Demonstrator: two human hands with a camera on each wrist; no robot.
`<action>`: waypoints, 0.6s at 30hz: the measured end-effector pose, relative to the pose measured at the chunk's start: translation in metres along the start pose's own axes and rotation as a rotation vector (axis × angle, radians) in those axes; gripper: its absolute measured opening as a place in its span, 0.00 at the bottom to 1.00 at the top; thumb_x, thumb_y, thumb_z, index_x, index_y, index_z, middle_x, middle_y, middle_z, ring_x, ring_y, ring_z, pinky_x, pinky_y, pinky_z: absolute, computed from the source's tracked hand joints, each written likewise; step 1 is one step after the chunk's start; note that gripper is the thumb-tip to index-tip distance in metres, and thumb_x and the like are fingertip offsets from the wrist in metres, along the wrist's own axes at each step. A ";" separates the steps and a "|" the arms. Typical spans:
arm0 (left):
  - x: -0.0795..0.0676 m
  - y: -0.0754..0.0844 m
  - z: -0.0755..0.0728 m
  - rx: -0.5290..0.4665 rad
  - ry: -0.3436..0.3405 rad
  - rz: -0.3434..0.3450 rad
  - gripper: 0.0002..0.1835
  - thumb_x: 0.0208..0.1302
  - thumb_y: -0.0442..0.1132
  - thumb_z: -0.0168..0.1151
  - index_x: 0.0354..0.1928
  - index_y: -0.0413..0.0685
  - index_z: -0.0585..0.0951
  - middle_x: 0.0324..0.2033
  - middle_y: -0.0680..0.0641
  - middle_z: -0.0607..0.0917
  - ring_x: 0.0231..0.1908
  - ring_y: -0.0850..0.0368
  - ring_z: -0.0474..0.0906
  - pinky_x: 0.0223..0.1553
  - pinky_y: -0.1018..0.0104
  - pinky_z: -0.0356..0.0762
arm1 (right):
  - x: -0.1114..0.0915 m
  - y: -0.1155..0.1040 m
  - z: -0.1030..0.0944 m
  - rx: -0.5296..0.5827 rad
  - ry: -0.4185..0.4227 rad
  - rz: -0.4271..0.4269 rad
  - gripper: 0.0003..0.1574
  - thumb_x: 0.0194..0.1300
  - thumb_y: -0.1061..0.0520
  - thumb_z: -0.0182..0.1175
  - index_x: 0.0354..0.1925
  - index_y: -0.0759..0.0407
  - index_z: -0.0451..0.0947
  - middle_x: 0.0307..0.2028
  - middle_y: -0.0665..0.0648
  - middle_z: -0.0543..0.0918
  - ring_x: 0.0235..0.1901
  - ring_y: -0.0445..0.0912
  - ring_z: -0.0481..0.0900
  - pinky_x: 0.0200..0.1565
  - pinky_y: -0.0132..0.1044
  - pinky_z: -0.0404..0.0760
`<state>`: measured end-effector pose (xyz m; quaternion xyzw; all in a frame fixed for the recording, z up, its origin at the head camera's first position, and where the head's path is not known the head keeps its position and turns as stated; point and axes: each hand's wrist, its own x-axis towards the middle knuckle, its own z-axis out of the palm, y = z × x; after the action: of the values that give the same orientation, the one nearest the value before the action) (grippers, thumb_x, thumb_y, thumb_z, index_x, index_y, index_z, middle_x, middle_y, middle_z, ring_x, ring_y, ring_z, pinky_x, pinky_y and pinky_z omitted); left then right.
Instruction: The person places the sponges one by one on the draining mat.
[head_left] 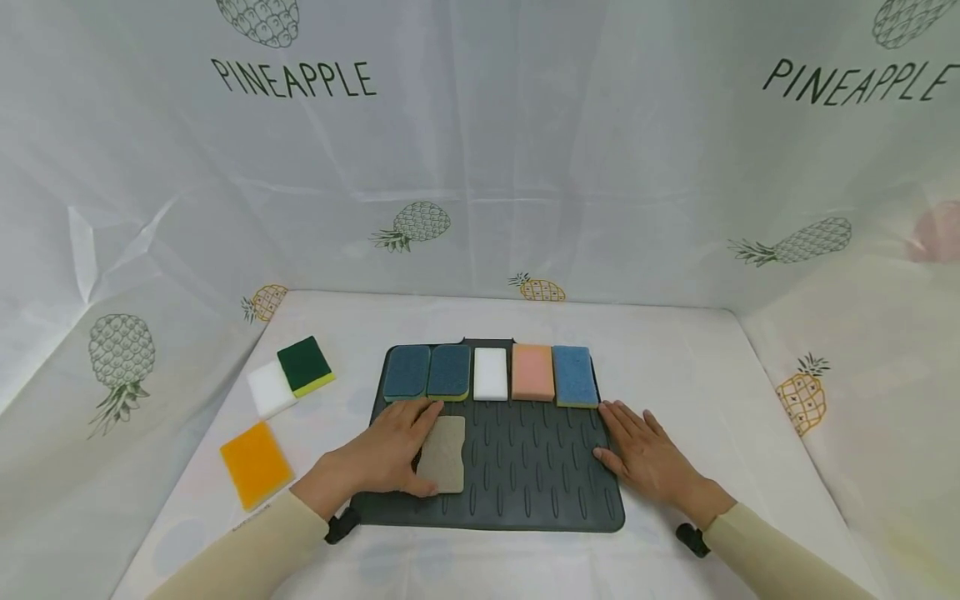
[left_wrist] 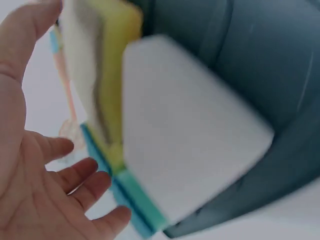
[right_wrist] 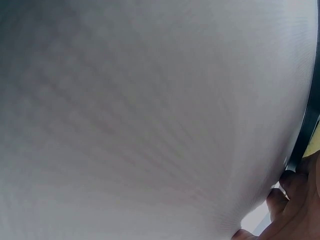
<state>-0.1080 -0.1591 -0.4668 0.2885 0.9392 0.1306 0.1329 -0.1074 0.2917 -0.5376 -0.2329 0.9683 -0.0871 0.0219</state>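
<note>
My left hand (head_left: 390,454) is over the left part of a dark grey ridged mat (head_left: 528,467). Its thumb and forefinger are spread along the near and far ends of a beige-topped sponge (head_left: 441,454) lying on the mat. From the left wrist, this sponge (left_wrist: 107,65) shows a yellow layer. Close beside it is a white sponge (left_wrist: 185,130), hidden under the hand in the head view. My right hand (head_left: 648,458) lies at the mat's right edge, its fingers straight and its fingertips right at the near corner of a blue sponge (head_left: 575,377).
Along the mat's back edge lie two dark blue sponges (head_left: 407,372), a white sponge (head_left: 491,374) and a pink sponge (head_left: 532,372). Left of the mat, on the white cloth, are a dark green sponge (head_left: 303,362), another white sponge (head_left: 270,389) and an orange sponge (head_left: 257,464).
</note>
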 end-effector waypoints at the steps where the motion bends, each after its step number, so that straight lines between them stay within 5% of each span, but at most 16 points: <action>1: -0.001 -0.002 -0.004 0.010 0.021 0.003 0.60 0.58 0.64 0.76 0.81 0.38 0.60 0.77 0.33 0.64 0.76 0.33 0.61 0.74 0.34 0.64 | 0.000 0.000 0.000 0.001 0.000 0.000 0.48 0.81 0.37 0.53 0.81 0.67 0.56 0.80 0.68 0.62 0.80 0.64 0.59 0.76 0.70 0.57; 10: -0.013 -0.053 -0.047 0.101 0.281 -0.121 0.32 0.73 0.52 0.67 0.71 0.41 0.75 0.67 0.35 0.78 0.66 0.35 0.73 0.66 0.36 0.75 | 0.000 0.000 0.000 0.000 -0.003 0.004 0.48 0.81 0.37 0.52 0.81 0.66 0.56 0.80 0.67 0.62 0.80 0.64 0.59 0.76 0.69 0.57; 18: -0.031 -0.127 -0.074 0.180 0.317 -0.332 0.27 0.77 0.47 0.60 0.68 0.35 0.76 0.64 0.28 0.78 0.63 0.25 0.71 0.61 0.28 0.73 | 0.001 0.000 0.000 -0.004 -0.004 0.004 0.48 0.81 0.37 0.52 0.81 0.66 0.56 0.80 0.67 0.62 0.80 0.63 0.60 0.76 0.70 0.58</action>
<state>-0.1716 -0.2904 -0.4337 0.1168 0.9907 0.0665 -0.0225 -0.1081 0.2913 -0.5375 -0.2314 0.9689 -0.0845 0.0234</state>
